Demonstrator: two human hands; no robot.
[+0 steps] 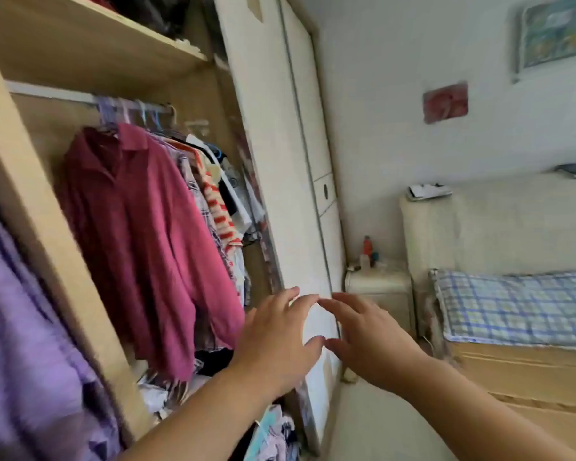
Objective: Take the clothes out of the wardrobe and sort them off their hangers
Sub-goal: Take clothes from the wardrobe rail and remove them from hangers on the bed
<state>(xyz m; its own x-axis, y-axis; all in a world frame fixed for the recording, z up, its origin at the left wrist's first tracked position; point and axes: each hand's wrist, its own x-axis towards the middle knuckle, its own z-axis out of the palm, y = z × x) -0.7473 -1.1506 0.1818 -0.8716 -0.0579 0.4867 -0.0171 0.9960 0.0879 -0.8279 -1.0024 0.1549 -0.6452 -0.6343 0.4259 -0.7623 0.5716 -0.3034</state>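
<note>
The open wardrobe (64, 247) fills the left half of the view. A magenta shirt (147, 234) hangs at the front of the rail (47, 93), with several striped and checked garments (218, 207) on hangers behind it. A purple garment (20, 327) hangs in the left compartment. My left hand (276, 337) and my right hand (366, 337) reach forward side by side, fingers spread and empty, in front of the white sliding door (280, 161). Their fingertips nearly meet. The left hand is just right of the magenta shirt's hem.
Loose clothes (273, 434) lie heaped on the wardrobe floor. A bedside cabinet (378, 287) with small bottles stands in the corner. To the right is a bed (529, 371) with a blue checked pillow (512, 304) and a padded headboard.
</note>
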